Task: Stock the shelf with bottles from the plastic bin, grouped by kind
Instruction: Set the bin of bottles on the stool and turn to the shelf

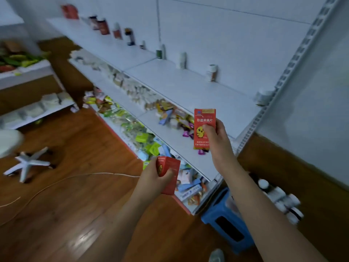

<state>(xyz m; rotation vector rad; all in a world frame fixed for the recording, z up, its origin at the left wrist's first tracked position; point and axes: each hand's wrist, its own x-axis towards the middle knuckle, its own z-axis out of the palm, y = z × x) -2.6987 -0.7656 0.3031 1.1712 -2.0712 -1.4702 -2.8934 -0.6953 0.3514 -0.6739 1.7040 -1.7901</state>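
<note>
While the white metal shelving unit [188, 87] fills the frame, its top board runs long and mostly bare, bottles lined along the back wall only, leaving open room toward the front lip. Beneath it, lower boards sit crowded with loose packets. Brown glossy wood floor [75, 205] spreads wide and open at left. Down at right, a blue plastic stool [226, 220] stands by a blurred cluster of white-capped bottles [279, 197]. Right hand [217, 140] grips a red cardboard box [204, 121], upright, long axis vertical, printed face toward us, just in front of the shelf edge. Left hand [156, 176] clasps a second red box [170, 171], lower, tilted.
</note>
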